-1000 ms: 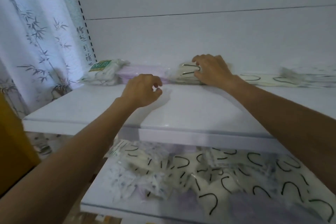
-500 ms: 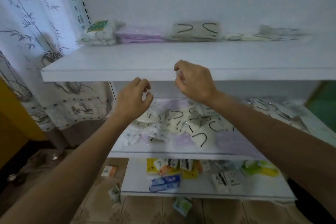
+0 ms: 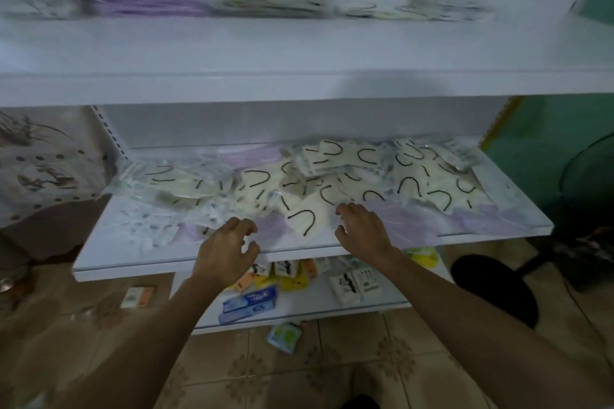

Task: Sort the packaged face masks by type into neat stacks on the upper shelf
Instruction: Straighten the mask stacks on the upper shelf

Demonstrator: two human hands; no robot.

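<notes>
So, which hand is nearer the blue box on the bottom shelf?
Left. The left hand is just above the blue box; the right hand sits farther to its right.

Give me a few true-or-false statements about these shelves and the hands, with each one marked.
1. Packaged masks lie in a loose jumble on the middle shelf. True.
2. A purple stack sits on the upper shelf. True.
3. Both hands reach up to that top level. False: the left hand and right hand are low, over the front of the middle shelf.
4. The lowest level is bare. False: the bottom shelf holds toothpaste boxes and other small packs.
5. A small packet lies on the floor tiles. True.
</notes>
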